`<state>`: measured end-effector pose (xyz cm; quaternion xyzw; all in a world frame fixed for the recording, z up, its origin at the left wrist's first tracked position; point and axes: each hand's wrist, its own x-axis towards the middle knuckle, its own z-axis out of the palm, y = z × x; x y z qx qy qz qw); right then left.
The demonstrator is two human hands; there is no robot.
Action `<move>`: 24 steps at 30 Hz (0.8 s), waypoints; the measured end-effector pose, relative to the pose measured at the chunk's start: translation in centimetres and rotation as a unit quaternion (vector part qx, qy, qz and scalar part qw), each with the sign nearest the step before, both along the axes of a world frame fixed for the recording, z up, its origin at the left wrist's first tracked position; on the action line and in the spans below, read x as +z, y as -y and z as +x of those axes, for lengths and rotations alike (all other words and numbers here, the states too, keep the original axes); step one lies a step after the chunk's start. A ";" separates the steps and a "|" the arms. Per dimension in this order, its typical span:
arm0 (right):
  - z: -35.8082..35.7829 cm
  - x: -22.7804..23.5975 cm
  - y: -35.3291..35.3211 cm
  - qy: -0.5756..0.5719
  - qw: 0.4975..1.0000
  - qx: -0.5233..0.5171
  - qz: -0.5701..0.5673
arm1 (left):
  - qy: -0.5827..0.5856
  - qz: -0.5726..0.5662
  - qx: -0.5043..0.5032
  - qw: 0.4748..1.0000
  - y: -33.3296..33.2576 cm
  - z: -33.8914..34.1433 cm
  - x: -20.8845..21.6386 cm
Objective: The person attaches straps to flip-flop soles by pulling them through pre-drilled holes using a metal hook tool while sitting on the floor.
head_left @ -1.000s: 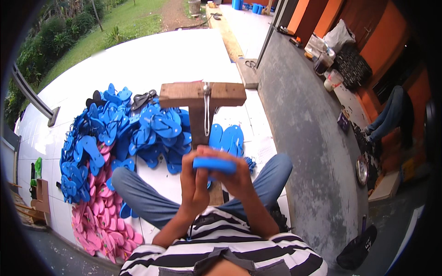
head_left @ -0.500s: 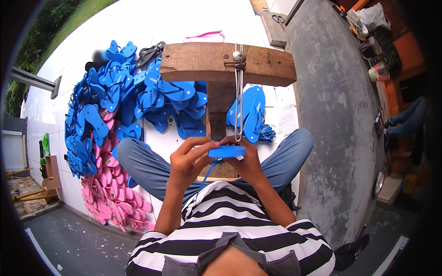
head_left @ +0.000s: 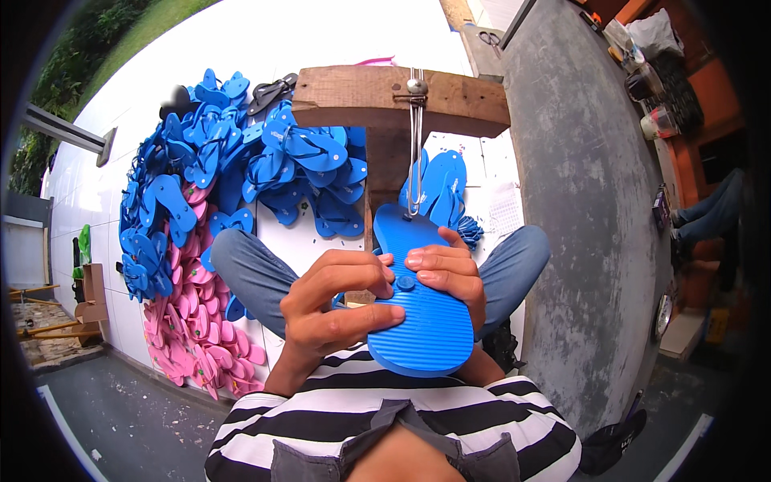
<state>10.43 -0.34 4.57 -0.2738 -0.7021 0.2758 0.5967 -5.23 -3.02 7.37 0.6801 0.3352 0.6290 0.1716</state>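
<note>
Holds a blue flip-flop sole (head_left: 422, 313) ribbed face up, pointing roughly from 12 to 6 o'clock. Grasps its 3 o'clock edge in the right hand (head_left: 451, 277), with fingers bent over the ribs. Rests the thumb and fingertips of the left hand (head_left: 329, 305) on the sole from 9 o'clock, beside 1 round blue plug (head_left: 405, 283); cannot tell whether clenching anything underneath. Faces a metal wire loop (head_left: 414, 149) on a wooden stand (head_left: 361, 96) at 12 o'clock. Has heaped blue flip-flops (head_left: 265, 165) at 10 o'clock, pink flip-flops (head_left: 193, 321) at 9.
</note>
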 end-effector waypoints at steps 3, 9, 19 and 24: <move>0.2 -0.2 -0.3 0.008 1.000 0.022 -0.004 | 0.002 -0.009 0.038 0.999 0.3 0.3 -0.4; 0.6 -0.2 -1.4 0.023 0.994 0.105 -0.035 | -0.069 -0.017 0.049 0.996 0.1 -0.8 -0.5; 0.0 -0.8 -0.7 -0.064 0.907 0.232 -0.346 | -0.124 -0.106 0.103 0.981 1.1 -1.6 -0.9; -1.9 -1.3 -1.4 0.160 0.970 -0.043 -0.175 | 0.006 -0.245 0.155 0.957 -0.4 -1.6 -2.4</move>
